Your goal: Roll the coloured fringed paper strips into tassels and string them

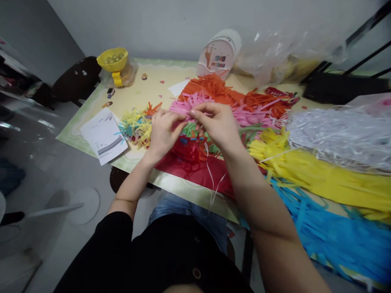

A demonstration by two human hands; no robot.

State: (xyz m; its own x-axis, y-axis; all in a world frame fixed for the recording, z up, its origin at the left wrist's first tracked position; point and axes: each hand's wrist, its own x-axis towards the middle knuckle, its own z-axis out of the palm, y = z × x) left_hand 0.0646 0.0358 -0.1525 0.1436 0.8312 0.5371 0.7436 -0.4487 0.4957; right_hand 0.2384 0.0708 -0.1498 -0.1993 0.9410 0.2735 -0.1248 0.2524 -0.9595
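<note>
Over the fringed strips, my left hand (166, 129) and my right hand (214, 122) are held close together, each with thumb and fingers pinched. What lies between the fingertips is too small to make out. A thin white string (209, 167) hangs below my right hand. Behind the hands lie pink fringe (244, 114) and orange fringe (220, 90). Red material (195, 167) is beneath them, with a bit of green fringe. A bunch of yellow and blue strips (139, 126) sits left of my left hand.
Yellow fringe (320, 173), blue fringe (332, 232) and a white stringy bundle (342, 132) cover the right side. A printed paper (104, 136) overhangs the left edge. Farther back are a yellow bowl (113, 61) of green fruit, a white bucket (218, 55) and clear plastic bags (275, 57).
</note>
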